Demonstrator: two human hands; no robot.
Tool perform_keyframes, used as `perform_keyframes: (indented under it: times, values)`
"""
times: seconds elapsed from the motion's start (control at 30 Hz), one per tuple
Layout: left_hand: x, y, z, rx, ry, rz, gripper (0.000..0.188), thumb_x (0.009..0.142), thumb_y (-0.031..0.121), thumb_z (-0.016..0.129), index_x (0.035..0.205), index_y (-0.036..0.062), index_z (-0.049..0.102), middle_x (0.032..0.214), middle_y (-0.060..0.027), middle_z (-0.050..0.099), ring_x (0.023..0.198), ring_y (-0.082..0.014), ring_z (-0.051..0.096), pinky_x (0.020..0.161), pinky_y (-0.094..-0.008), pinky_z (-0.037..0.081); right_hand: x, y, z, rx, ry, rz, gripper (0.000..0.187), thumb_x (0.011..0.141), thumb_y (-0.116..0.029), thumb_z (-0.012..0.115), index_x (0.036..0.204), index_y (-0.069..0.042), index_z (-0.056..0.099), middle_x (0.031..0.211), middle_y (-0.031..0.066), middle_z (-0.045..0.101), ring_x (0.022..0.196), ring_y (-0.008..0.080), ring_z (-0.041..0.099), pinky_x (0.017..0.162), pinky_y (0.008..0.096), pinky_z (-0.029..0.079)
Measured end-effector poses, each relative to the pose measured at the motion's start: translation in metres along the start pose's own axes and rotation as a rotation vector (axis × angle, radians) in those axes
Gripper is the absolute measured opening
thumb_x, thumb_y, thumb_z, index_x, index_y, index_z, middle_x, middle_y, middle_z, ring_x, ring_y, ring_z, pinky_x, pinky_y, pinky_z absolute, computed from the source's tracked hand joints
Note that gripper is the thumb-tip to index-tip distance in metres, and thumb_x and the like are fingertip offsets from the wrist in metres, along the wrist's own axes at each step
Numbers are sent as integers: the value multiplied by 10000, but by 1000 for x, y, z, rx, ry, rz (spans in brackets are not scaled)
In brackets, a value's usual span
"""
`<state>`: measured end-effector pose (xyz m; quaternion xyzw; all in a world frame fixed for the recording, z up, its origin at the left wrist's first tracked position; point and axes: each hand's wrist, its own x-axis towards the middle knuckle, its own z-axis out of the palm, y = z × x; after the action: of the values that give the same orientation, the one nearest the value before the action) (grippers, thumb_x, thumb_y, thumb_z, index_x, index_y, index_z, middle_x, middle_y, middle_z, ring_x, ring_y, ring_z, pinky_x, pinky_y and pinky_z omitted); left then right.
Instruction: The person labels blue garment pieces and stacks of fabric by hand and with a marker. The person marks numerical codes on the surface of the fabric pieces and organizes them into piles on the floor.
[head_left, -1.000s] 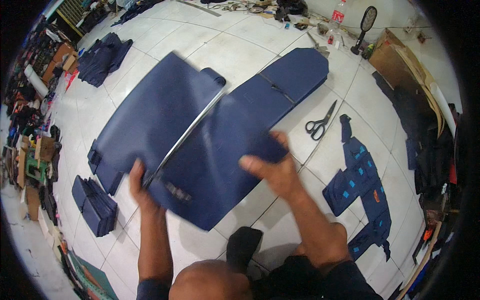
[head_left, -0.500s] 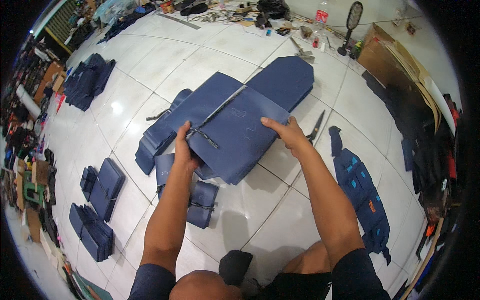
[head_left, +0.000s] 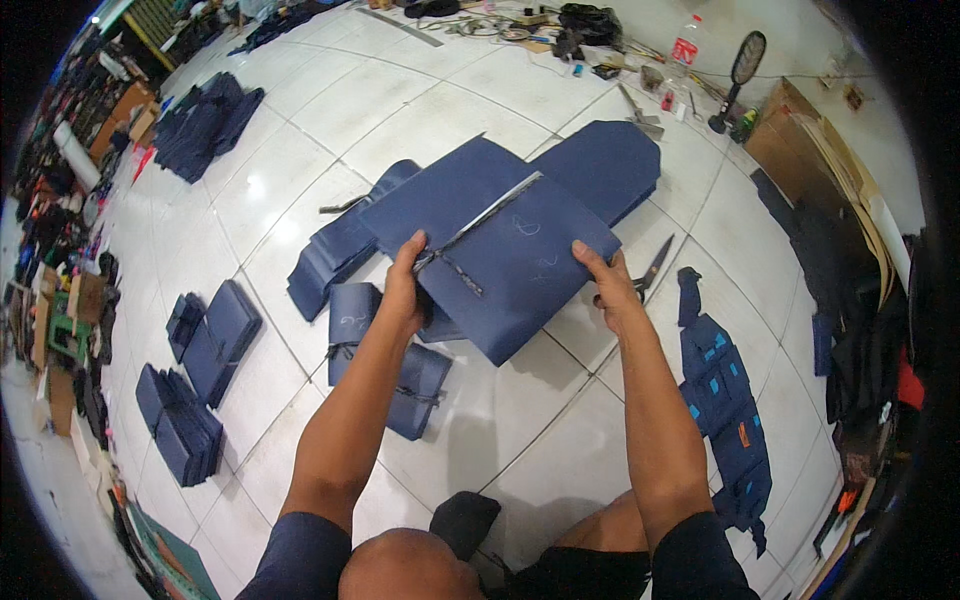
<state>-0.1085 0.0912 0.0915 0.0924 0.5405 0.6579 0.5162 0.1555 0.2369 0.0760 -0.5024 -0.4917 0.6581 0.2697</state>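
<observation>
Between my two hands is a flat stack of cut navy fabric pieces [head_left: 530, 270], tied across with a dark fabric strip and chalk-marked on top. My left hand [head_left: 406, 285] grips its left edge near the knot, thumb on top. At the right edge my right hand [head_left: 608, 280] closes on the stack, thumb on top, fingers mostly underneath. Beyond it lies another navy fabric stack [head_left: 605, 170] with a tapered end. Folded navy pieces [head_left: 335, 255] lie to the left. Partly behind my left forearm are small tied navy bundles [head_left: 418, 385].
Scissors [head_left: 655, 265] lie just beyond my right hand. Navy pieces with blue and orange tags [head_left: 728, 400] spread at right. More tied bundles [head_left: 222, 340] and a dark cloth pile [head_left: 205, 125] sit left. Cardboard sheets [head_left: 800, 150] lean on the wall near a bottle [head_left: 686, 45].
The view has shifted, so most things appear displaced. My hands still hold the tied stack, and the small bundles near my left forearm show more fully.
</observation>
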Motion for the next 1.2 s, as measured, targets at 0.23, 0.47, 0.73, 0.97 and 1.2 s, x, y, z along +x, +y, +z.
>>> perform_keyframes:
  times: [0.23, 0.47, 0.73, 0.97, 1.2]
  values:
    - [-13, 27, -7, 309, 65, -115, 1022, 799, 739, 590, 1448, -31, 420, 1412, -218, 509, 1268, -372, 499, 1072, -434, 384, 1, -8, 0, -125, -41, 88, 1247, 631, -709, 789, 1518, -21, 246, 1482, 212, 395, 1355, 363, 375, 931, 536, 341]
    - [-94, 49, -62, 346, 58, 197, 676, 942, 584, 560, 1315, 20, 540, 1285, -149, 590, 1088, -223, 603, 786, -313, 517, -7, -26, -5, -274, -23, 119, 1229, 607, -750, 779, 1475, 9, 352, 1400, 146, 506, 1120, 260, 530, 573, 275, 296]
    - [-208, -9, -292, 195, 664, 29, 548, 924, 526, 588, 1224, 68, 603, 983, -33, 620, 789, -128, 576, 645, -252, 403, -37, -12, -23, -456, 310, -153, 965, 807, -609, 739, 1438, 44, 413, 1334, 199, 540, 1203, 281, 547, 1021, 381, 427]
    - [-221, -62, -409, -55, 854, -17, 576, 878, 501, 656, 1220, 51, 545, 1074, -83, 573, 792, -162, 561, 654, -295, 438, -178, 84, -38, -326, 132, -181, 381, 924, -159, 707, 1219, 29, 556, 1062, 79, 583, 900, 161, 613, 764, 301, 525]
    - [-157, -26, -455, -97, 902, 71, 832, 799, 562, 729, 1364, 25, 438, 1207, -155, 509, 809, -172, 565, 703, -328, 485, -276, 142, -13, -110, 198, 61, 259, 949, -191, 677, 1083, 14, 591, 840, 64, 612, 661, 138, 583, 638, 292, 518]
